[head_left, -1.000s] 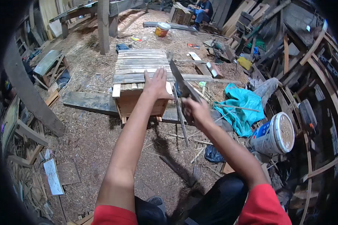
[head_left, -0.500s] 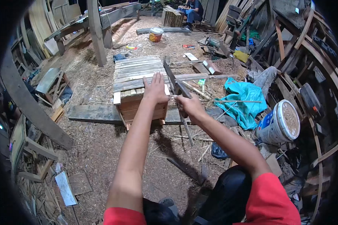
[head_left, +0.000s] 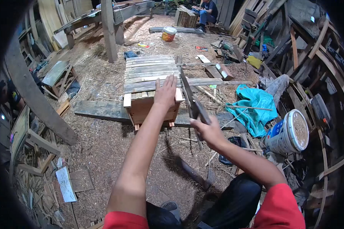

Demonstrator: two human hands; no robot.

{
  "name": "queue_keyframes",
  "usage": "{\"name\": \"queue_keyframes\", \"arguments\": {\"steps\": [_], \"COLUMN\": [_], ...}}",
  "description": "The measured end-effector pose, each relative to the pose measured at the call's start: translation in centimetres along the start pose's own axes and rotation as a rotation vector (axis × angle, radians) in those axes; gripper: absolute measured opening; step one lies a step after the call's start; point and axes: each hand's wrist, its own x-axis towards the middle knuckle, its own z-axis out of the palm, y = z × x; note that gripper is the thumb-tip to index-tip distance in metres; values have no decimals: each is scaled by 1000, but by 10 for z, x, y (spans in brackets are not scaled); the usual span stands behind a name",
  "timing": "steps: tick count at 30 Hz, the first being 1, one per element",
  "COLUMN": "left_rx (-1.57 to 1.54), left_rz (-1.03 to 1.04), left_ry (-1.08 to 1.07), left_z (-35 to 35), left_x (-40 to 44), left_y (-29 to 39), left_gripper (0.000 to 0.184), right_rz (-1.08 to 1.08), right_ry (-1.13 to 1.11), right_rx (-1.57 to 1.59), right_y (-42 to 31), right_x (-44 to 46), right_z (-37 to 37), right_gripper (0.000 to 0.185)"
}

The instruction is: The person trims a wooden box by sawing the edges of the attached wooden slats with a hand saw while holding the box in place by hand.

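A small wooden box [head_left: 151, 108] with a roof of thin wooden slats [head_left: 145, 72] stands in front of me on a plank. My left hand [head_left: 166, 91] lies flat on the slats near their right front edge, fingers stretched out. My right hand [head_left: 209, 130] is closed round the handle of a handsaw [head_left: 189, 89]. The saw's long dark blade runs along the right edge of the slatted roof, pointing away from me. One long slat [head_left: 221, 81] sticks out to the right past the blade. Whether the teeth touch wood I cannot tell.
The plank [head_left: 97, 111] lies across the shavings-covered floor under the box. To the right are a turquoise sheet [head_left: 252, 103] and a white bucket [head_left: 288, 131]. A post [head_left: 108, 34] rises at the left. Farther back sits another person [head_left: 207, 13].
My right hand has drawn the saw back toward me and slightly right. My left hand stays flat on the slats. The whole view has shifted a little.
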Motion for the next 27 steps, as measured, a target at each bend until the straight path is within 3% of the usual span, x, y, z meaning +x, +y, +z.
{"name": "queue_keyframes", "arguments": {"steps": [5, 7, 13, 18, 24, 27], "left_rx": [-38, -33, 14, 13, 25, 7], "left_rz": [-44, -42, -62, -137, -154, -161], "left_ry": [-8, 26, 63, 42, 39, 44], "left_z": [3, 6, 10, 6, 11, 5], "left_x": [1, 0, -3, 4, 3, -3], "left_y": [5, 5, 7, 10, 12, 16], "left_gripper": [83, 81, 83, 80, 80, 80], "right_rz": [-12, 2, 56, -10, 51, 84], "right_ry": [65, 91, 41, 142, 59, 76], "right_rx": [23, 210, 128, 148, 273, 301], "right_y": [16, 20, 5, 13, -12, -6], "right_x": [69, 83, -2, 73, -2, 27], "right_z": [-5, 3, -10, 0, -8, -17], "right_gripper": [22, 21, 23, 19, 18, 16]}}
